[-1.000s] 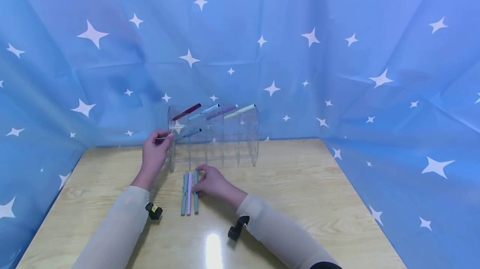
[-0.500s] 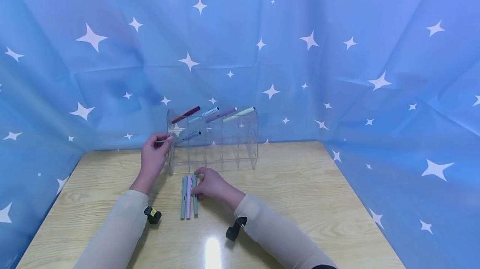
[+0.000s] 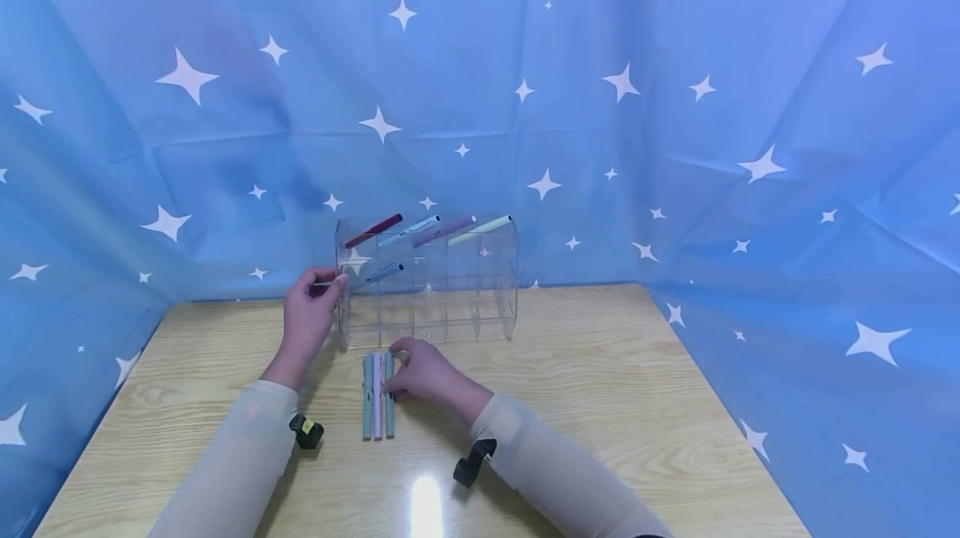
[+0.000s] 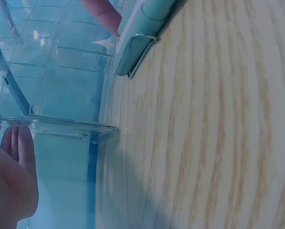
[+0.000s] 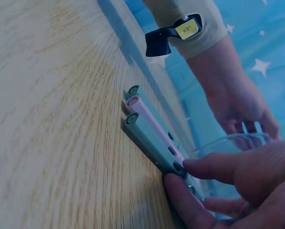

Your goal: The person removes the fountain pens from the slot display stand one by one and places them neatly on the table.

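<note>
My left hand (image 3: 309, 309) holds the left side of a clear acrylic pen rack (image 3: 513, 296), its thumb at the front edge. Three capped pens lie side by side on the table before the rack: a grey-green pen (image 3: 367, 405), a lilac pen (image 3: 378, 405) and another grey-green pen (image 3: 390, 417) on the right. With thumb and fingers, my right hand (image 3: 431, 373) pinches that right pen near its rack-side end. Up close in the right wrist view, the thumb (image 5: 211, 167) overlaps the lilac pen (image 5: 154, 125).
Along the rack's top row lean a dark red pen (image 3: 373, 231), a light blue pen (image 3: 420, 225), a purple pen (image 3: 453, 226) and a pale green pen (image 3: 483, 228). A blue pen (image 3: 386, 271) sits lower left. A blue star-patterned curtain (image 3: 585, 122) hangs behind the wooden table (image 3: 600, 405).
The right grey-green pen's near end has shifted slightly left, closer to the lilac pen, with my right hand on it. My left hand stays at the rack's side.
</note>
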`<state>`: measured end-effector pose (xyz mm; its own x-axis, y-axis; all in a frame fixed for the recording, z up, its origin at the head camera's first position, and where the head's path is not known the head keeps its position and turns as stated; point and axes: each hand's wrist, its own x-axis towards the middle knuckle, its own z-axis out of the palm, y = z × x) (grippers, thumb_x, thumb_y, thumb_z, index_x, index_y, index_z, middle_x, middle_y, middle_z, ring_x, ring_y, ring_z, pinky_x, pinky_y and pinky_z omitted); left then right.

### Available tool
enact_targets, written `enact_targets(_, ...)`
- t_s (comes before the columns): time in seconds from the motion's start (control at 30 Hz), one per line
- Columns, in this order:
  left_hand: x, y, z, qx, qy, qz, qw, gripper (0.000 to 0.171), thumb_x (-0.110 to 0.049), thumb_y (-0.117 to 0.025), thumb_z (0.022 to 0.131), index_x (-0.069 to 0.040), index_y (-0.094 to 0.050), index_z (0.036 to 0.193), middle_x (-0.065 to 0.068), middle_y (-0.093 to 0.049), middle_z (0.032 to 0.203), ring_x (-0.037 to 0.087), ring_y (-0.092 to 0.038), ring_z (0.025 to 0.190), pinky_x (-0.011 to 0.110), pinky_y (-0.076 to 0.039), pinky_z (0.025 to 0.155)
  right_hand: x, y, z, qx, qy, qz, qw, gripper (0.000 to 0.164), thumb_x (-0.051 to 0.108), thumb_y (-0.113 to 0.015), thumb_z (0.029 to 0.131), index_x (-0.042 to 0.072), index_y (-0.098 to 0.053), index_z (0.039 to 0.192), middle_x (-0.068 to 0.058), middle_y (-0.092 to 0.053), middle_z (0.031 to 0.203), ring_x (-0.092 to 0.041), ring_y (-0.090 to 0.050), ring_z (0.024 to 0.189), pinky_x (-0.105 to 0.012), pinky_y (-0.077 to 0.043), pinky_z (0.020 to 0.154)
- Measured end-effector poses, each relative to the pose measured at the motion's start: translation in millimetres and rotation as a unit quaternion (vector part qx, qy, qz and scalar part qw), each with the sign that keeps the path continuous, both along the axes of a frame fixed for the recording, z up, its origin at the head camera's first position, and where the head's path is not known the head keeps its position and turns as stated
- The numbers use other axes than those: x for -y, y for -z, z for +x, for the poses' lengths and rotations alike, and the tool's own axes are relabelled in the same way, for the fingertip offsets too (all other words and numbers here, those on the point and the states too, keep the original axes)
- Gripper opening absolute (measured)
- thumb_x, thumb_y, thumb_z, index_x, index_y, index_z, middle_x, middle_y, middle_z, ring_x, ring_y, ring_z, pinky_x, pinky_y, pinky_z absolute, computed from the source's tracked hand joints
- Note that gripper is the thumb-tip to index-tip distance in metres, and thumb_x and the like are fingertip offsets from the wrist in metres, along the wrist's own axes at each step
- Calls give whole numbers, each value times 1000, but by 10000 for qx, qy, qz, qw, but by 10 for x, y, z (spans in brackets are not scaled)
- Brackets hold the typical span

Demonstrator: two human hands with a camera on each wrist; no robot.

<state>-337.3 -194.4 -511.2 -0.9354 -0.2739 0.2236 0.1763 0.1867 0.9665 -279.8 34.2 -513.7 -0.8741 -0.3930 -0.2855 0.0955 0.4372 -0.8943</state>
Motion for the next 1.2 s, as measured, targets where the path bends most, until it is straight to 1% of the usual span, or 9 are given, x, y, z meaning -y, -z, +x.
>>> enact_targets(0.23, -6, -8, 13, -91, 0, -6, 10000, 40, -34, -77, 108, 0, -71, 129, 9, -68, 119, 16, -63, 101, 19, -56, 80, -25, -7, 20, 22, 53, -75, 10000, 73, -7, -88, 89, -6, -53, 153, -10, -69, 94, -26, -77, 77, -36, -67, 71)
enact_targets(0.4, -18, -2, -1, -161, -34, -12, 9999, 38, -33, -76, 109, 1, -71, 127, 9, -69, 118, 17, -64, 101, 19, -56, 79, -38, 27, 18, 34, 78, -258, 9996, 73, -9, -87, 90, -7, -51, 153, -12, -70, 93, -27, -78, 78, -37, -68, 71)
enact_targets(0.53, -16, -1, -7, -141, -65, -23, 9999, 38, -32, -75, 109, 1, -71, 127, 11, -69, 119, 17, -64, 100, 19, -56, 79, -54, 49, 8, 99, 72, -401, 9991, 73, -9, -86, 90, -8, -50, 153, -12, -71, 94, -26, -78, 78, -36, -68, 72)
enact_targets(0.7, -7, 8, -4, -85, -60, -30, 9999, 40, -34, -75, 109, 1, -70, 128, 11, -68, 120, 17, -63, 102, 19, -56, 80, -114, 50, 3, 57, 157, -465, 9988, 70, -1, -88, 90, -5, -53, 151, -11, -73, 97, -25, -77, 80, -37, -67, 74)
enact_targets(0.83, -6, 14, 5, -93, -49, -12, 9999, 39, -34, -75, 109, 1, -71, 127, 10, -68, 119, 17, -63, 102, 19, -56, 80, -188, 35, -15, -242, 321, -470, 9981, 63, 9, -88, 94, -1, -58, 148, -7, -71, 101, -25, -74, 87, -39, -65, 78)
enact_targets(0.93, -5, 16, 10, -107, -24, -3, 9999, 40, -34, -75, 109, 1, -71, 127, 11, -67, 119, 17, -63, 103, 19, -56, 80, -215, -17, -33, -612, 508, -712, 9943, 56, 11, -86, 97, -1, -60, 146, -7, -70, 105, -25, -72, 93, -42, -64, 85)
enact_targets(1.0, -4, 16, 10, -117, -6, 2, 9999, 41, -35, -76, 109, 1, -71, 127, 12, -67, 120, 18, -63, 103, 19, -56, 80, -213, -67, -43, -917, 678, -942, 9890, 52, 10, -84, 97, -2, -62, 142, -9, -71, 109, -24, -70, 96, -42, -63, 87)
enact_targets(1.1, -4, 15, 6, -126, -4, 4, 9999, 41, -36, -76, 108, 0, -71, 127, 11, -67, 120, 18, -63, 103, 19, -56, 80, -187, -155, -51, -1388, 996, -1127, 9788, 45, 11, -84, 98, 1, -65, 138, -11, -72, 117, -21, -68, 102, -38, -62, 90)
enact_targets(1.2, -5, 16, 0, -123, -26, 9, 9999, 41, -36, -76, 108, 0, -71, 127, 10, -68, 119, 17, -63, 103, 19, -56, 80, -148, -234, -67, -1703, 1268, -1328, 9681, 44, 12, -83, 99, 4, -65, 139, -12, -71, 125, -22, -68, 110, -36, -61, 94)
